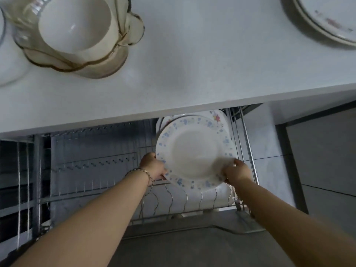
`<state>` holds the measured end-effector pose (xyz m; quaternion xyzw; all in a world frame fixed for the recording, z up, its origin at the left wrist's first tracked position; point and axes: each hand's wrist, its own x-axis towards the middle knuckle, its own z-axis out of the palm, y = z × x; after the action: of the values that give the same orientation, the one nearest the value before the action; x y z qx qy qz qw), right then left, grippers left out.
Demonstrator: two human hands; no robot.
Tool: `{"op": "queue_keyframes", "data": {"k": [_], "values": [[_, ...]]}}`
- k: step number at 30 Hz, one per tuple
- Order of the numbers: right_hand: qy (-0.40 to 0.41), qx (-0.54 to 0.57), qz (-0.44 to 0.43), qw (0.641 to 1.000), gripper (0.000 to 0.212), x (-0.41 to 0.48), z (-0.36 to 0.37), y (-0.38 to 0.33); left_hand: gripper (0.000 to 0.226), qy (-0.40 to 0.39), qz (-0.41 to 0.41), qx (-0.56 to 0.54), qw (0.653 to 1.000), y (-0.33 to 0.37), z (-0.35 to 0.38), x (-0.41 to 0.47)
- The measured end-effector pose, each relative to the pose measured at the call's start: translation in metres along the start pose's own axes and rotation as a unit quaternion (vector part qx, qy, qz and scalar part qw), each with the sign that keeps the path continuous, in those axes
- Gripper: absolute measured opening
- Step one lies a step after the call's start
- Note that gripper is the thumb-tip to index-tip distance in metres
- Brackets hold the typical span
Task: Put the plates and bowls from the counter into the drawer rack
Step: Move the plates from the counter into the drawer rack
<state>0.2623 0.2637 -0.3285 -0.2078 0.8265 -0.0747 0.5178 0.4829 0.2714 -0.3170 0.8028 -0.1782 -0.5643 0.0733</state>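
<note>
A white plate with a blue flower rim [194, 151] is held tilted over the wire drawer rack [96, 164]. My left hand [154, 166] grips its left edge and my right hand [238, 171] grips its lower right edge. Behind it, at the back right of the rack, stand other plates [215, 117], one with pink flowers. On the counter [192, 64] sit a white bowl [77, 26] nested in amber glass bowls [107, 62] at the left, and stacked plates [327, 18] at the far right.
The counter's front edge overhangs the open drawer. The rack's wire slots stretch to the left of the held plate. A clear glass dish [3, 54] shows at the left edge of the counter. Grey floor tiles [317, 160] lie to the right.
</note>
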Motion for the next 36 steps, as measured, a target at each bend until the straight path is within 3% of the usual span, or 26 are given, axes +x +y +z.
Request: {"op": "queue_keyframes", "data": {"k": [9, 13, 19, 23, 26, 30, 33, 36], "values": [[0.078, 0.004, -0.029, 0.997, 0.031, 0.017, 0.018, -0.019, 0.029, 0.131, 0.067, 0.077, 0.986, 0.020, 0.025, 0.038], [0.105, -0.022, -0.080, 0.991, 0.029, 0.012, 0.017, -0.021, 0.039, 0.151, 0.080, 0.049, 0.984, 0.023, 0.033, 0.039], [0.087, 0.030, -0.069, 0.993, 0.038, 0.013, 0.024, -0.016, 0.048, 0.097, 0.080, -0.090, 0.988, 0.022, 0.031, 0.027], [0.055, 0.037, -0.064, 0.996, 0.050, 0.007, 0.026, -0.024, 0.056, 0.062, 0.060, -0.110, 0.990, 0.019, 0.030, 0.030], [0.034, -0.025, -0.072, 0.997, 0.047, -0.004, 0.019, -0.033, 0.060, 0.031, 0.053, -0.052, 0.997, 0.019, 0.025, 0.023], [-0.050, -0.211, -0.070, 0.974, 0.043, -0.027, -0.007, -0.045, 0.054, 0.067, 0.073, 0.119, 0.988, 0.032, 0.016, -0.017], [-0.111, -0.249, -0.108, 0.956, 0.042, -0.054, -0.044, -0.064, 0.038, -0.006, 0.153, 0.147, 0.977, 0.059, 0.016, -0.069], [-0.095, -0.258, -0.175, 0.945, 0.039, -0.074, -0.097, -0.090, 0.026, -0.090, 0.204, 0.105, 0.969, 0.102, 0.024, -0.124]]}}
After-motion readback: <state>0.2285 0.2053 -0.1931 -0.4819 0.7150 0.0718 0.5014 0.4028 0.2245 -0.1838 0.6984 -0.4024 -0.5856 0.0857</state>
